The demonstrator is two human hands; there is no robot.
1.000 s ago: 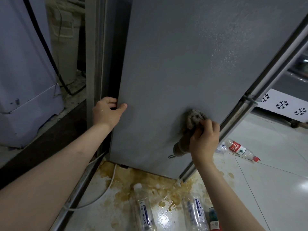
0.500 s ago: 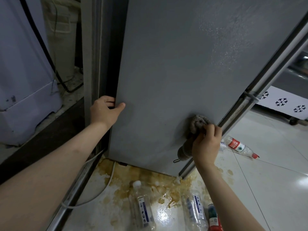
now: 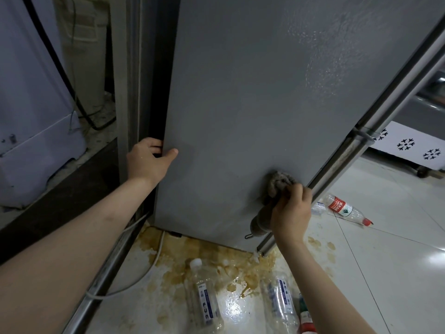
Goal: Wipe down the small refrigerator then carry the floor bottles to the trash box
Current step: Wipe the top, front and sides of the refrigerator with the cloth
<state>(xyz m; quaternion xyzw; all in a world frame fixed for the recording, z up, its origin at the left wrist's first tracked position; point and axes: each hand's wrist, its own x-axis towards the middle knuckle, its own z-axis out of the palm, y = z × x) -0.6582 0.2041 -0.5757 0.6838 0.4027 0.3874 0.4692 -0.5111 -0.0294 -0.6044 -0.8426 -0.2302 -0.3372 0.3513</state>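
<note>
The grey side panel of the small refrigerator [image 3: 240, 104] fills the middle of the view. My left hand [image 3: 147, 160] grips its rear left edge, thumb on the panel, fingers hooked behind. My right hand [image 3: 291, 210] holds a bunched brown-grey cloth [image 3: 279, 182] pressed against the lower right of the panel, near the front corner. Clear plastic bottles lie on the floor: one with a white cap [image 3: 204, 300], one beside it [image 3: 279, 302], a red-labelled one [image 3: 346, 209] to the right, and a partly hidden one [image 3: 305, 317] by my right forearm.
Brown stains [image 3: 192, 256] spread over the white tiles below the fridge. A white cable [image 3: 144, 273] runs along the floor by a metal rail [image 3: 101, 285]. A white appliance [image 3: 31, 116] and a black hose [image 3: 72, 88] stand at left. A snowflake-printed white board [image 3: 409, 148] sits at right.
My right hand with the cloth has slid a little down and to the right on the panel. My left hand keeps its grip on the rear edge.
</note>
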